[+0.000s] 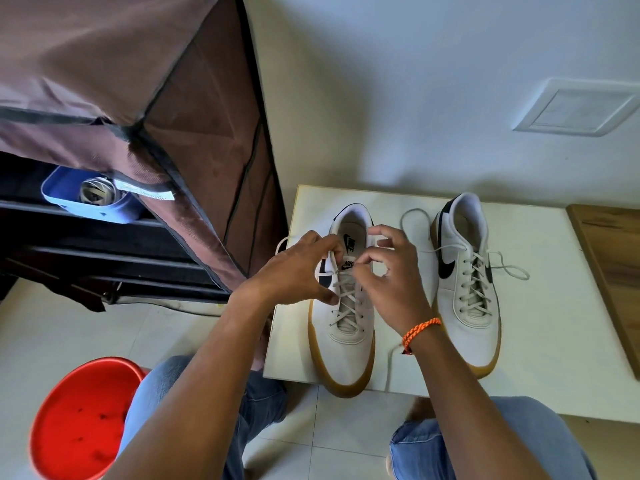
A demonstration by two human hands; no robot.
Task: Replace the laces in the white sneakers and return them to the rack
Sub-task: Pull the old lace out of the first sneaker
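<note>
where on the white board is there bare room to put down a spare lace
Bare strip on the white board between the right sneaker and the wooden plank. The left sneaker is crowded by both hands, left and right, and the gap between the shoes is narrow.

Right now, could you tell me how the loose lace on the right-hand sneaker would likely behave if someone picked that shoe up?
The loose lace looks soft and floppy: it lies in slack loops on the white board, so it would probably dangle. The right-hand sneaker itself seems to hold its shape, and its flat gum sole should make it unlikely to tip or roll.
</note>
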